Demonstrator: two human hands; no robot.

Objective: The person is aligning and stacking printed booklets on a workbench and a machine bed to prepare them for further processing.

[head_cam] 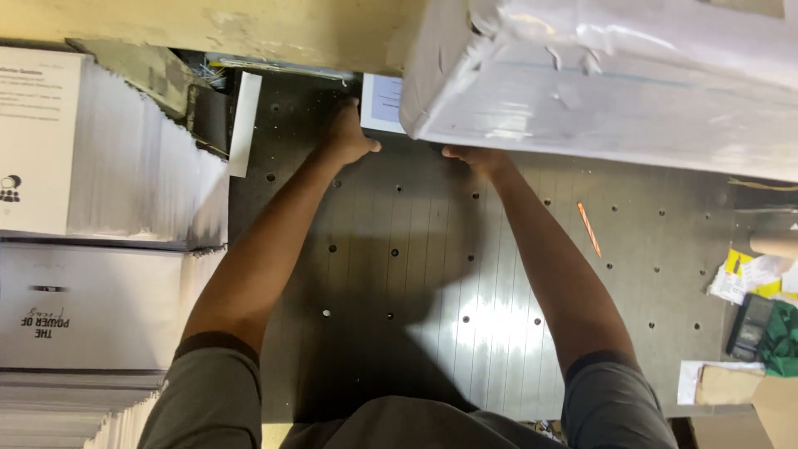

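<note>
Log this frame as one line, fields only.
left hand: on paper stack | right hand: under wrapped bundle | table: pencil

1 head-worn camera looks steeply down, close over both forearms. It faces the perforated metal table (499,274).

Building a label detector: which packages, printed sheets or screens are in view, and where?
Plastic-wrapped white paper bundle: top right, bulky block.
White printed-sheet stack: upper left, dark print.
Second white stack: left, black lettering.
Small white sheet: top centre, beside left hand.
Dark handheld device: right edge; screen unclear.
</note>
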